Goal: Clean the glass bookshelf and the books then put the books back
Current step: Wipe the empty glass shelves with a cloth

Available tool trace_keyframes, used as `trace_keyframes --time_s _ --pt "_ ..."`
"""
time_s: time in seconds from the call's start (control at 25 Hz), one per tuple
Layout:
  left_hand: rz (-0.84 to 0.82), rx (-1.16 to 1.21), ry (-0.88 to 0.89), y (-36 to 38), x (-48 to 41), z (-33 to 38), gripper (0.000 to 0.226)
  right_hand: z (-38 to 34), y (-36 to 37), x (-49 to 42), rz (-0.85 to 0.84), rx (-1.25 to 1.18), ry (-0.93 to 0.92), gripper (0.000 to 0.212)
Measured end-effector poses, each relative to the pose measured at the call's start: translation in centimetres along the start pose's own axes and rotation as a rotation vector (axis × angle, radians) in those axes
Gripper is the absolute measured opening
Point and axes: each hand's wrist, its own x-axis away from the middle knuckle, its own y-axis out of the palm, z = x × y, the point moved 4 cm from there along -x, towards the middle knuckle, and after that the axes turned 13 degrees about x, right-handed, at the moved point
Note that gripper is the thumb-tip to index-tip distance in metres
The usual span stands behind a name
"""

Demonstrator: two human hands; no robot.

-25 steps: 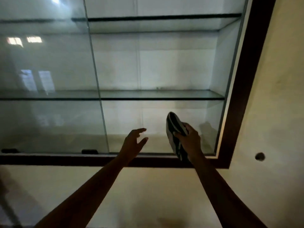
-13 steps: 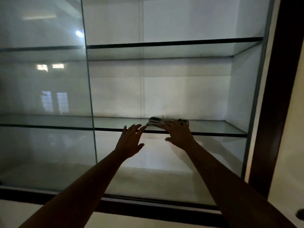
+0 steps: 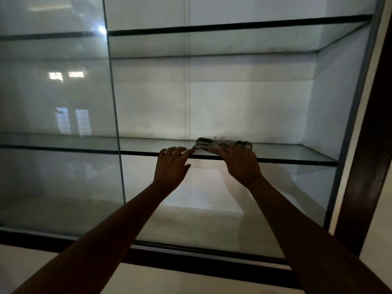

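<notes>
Forearms rise from the bottom of my feed, both lifted and stretched forward into the glass bookshelf (image 3: 331, 102) straight ahead. On my screen the left hand (image 3: 171, 166) shows its back, fingers straight and slightly fanned, thumb out to the side. The fingertips sit level with the dark front edge of the middle shelf (image 3: 297, 154); I cannot tell whether they touch it. That hand holds nothing.

The right hand (image 3: 241, 164) is just beside it, wrist bent back and palm down. Its fingers lie flat over a crumpled striped cloth (image 3: 209, 143), pressing it onto the top of the same shelf. I can see the cloth poking out past the fingertips and toward the left hand, ending near the left index finger.

Above both hands a second glass shelf, the upper shelf (image 3: 233, 26), runs across with its dark edge toward me. To the left of the left arm stands a glass door pane (image 3: 55, 166), carrying pale reflections of windows. Its upright edge lies between that arm and the reflections. To the right of the right arm is the dark wooden frame (image 3: 369, 145). Under both forearms runs the dark bottom rail (image 3: 191, 264), with pale wall (image 3: 169, 283) below it.
</notes>
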Motion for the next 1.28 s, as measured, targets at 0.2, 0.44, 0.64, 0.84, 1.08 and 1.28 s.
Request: trace_keyframes --time_s 0.2,0.44,0.64,0.84,1.08,1.28 --pt "0.197 0.015 0.265 -0.4 -1.4 -1.0 0.029 0.0 -1.1 -0.3 0.224 0.069 -0.055 0.051" --pt "0.128 0.078 0.181 1.6 -1.0 -1.8 0.035 0.1 1.6 0.2 0.114 -0.026 0.021 0.052" --pt "-0.055 0.150 0.078 0.5 -0.9 -1.8 0.046 -0.4 0.8 0.8 0.073 -0.003 0.046 0.052" --pt "-0.284 0.237 -0.022 -0.4 -1.1 -2.3 0.043 -0.3 0.0 0.3 -0.118 -0.101 0.113 0.063" --pt "-0.930 0.358 -0.185 -2.1 -2.3 -1.8 0.094 1.7 -2.9 -1.4 -0.435 -0.530 0.143 0.052" --pt "-1.196 0.394 -0.401 -5.1 -4.8 -0.4 0.071 2.2 -1.6 -6.7 -0.640 -0.382 0.114 0.067"
